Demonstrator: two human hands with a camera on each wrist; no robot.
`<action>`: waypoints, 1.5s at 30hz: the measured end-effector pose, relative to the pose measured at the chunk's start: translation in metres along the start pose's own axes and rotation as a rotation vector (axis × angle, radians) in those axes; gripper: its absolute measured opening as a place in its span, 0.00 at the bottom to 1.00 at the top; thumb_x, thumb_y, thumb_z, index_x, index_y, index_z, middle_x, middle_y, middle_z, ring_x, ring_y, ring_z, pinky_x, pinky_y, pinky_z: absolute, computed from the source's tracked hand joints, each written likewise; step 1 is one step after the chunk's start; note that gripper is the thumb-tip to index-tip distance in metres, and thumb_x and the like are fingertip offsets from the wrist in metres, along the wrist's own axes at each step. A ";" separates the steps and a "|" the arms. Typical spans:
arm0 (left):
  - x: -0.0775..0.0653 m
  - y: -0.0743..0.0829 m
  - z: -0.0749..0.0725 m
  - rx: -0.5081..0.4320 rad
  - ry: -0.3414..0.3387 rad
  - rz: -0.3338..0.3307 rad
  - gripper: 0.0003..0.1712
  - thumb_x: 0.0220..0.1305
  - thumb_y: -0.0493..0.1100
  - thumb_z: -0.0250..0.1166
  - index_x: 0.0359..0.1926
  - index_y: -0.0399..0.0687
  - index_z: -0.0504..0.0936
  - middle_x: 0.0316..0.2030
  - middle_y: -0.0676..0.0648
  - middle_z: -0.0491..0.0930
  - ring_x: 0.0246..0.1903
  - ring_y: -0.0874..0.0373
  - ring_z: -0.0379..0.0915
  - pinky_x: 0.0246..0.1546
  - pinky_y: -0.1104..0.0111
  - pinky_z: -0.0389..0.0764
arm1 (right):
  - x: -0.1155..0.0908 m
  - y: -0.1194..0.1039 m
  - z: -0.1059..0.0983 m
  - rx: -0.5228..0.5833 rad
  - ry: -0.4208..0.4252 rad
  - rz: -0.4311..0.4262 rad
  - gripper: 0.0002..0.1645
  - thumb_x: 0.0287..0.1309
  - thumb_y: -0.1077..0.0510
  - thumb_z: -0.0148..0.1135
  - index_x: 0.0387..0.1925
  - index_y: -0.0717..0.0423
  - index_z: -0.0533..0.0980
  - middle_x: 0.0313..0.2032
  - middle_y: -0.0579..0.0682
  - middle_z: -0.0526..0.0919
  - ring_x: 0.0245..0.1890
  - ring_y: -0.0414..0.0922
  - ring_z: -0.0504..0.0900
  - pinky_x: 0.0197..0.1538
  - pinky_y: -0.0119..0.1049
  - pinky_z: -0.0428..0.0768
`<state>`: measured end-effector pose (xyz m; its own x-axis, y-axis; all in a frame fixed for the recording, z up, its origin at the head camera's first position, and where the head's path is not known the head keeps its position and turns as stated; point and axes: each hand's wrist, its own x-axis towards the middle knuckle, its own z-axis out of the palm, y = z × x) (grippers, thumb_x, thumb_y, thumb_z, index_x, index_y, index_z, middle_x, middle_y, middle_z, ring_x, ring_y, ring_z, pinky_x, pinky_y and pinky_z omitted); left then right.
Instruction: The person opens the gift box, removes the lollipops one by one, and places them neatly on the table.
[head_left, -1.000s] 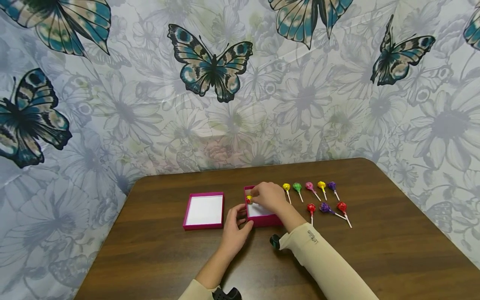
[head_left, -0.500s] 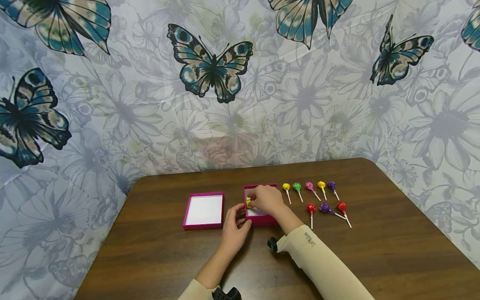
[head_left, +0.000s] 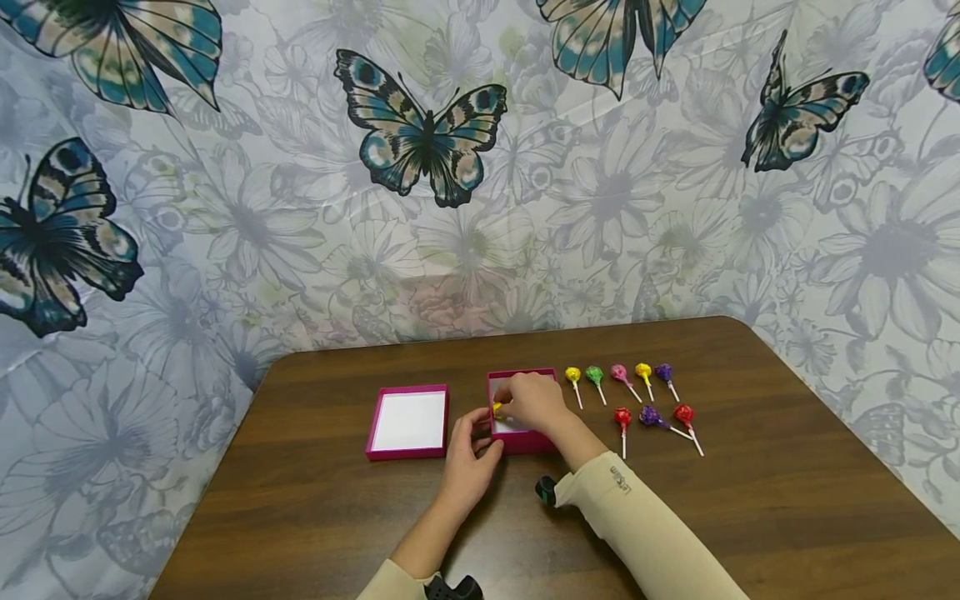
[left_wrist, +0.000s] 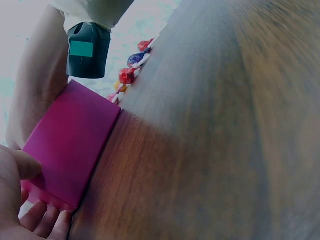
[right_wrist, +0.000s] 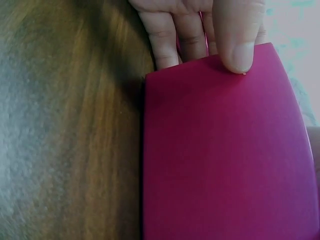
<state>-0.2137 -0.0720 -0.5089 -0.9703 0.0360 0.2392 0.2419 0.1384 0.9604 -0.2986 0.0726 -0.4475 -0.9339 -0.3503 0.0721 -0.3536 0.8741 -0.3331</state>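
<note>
In the head view a magenta box with a white inside stands at the middle of the table. My left hand grips its near left corner. In the right wrist view, the left thumb presses on the front wall while the fingers bend around the side. My right hand reaches down into the box and pinches a yellow lollipop by the left wall. Only a bit of the candy shows; its stick is hidden behind the hand. The left wrist view shows the box's front wall.
Left of the box lies its lid, white side up. On the right, a back row holds yellow, green, pink, another yellow and purple lollipops. Nearer lie two red ones and a purple one. Behind the table hangs butterfly-patterned cloth.
My right hand has moved slightly left and nearer, lowering the yellow lollipop further into the box beside the left wall. The box has shifted slightly left; my left hand keeps its hold.
</note>
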 end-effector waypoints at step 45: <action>-0.001 -0.001 0.003 0.045 0.022 0.023 0.28 0.62 0.31 0.66 0.63 0.45 0.72 0.58 0.41 0.72 0.60 0.47 0.71 0.60 0.54 0.80 | -0.028 0.014 -0.036 0.169 0.394 -0.043 0.15 0.59 0.47 0.70 0.48 0.37 0.86 0.42 0.44 0.90 0.33 0.42 0.84 0.29 0.32 0.76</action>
<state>-0.2130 -0.0692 -0.5106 -0.9642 0.0178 0.2647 0.2635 0.1818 0.9474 -0.2789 0.1066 -0.4204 -0.8790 -0.2015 0.4321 -0.4097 0.7826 -0.4686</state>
